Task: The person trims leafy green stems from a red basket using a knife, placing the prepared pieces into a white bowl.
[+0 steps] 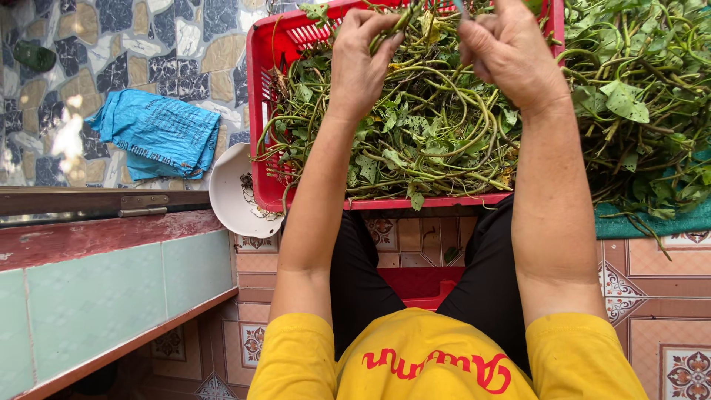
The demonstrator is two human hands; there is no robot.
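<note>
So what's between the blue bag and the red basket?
In the head view, a white bowl sits between the blue bag and the red basket, touching the basket.

- Bright, soft daylight; the picture is sharp overall.
- Sun patches make glare on the stone floor (68,137) at left.
- Straight lines bend slightly near the edges.

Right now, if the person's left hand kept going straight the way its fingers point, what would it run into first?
The left hand points away from the body, so it would likely meet the leafy green stems in the red plastic crate, then its far wall; depth is unclear.
</note>
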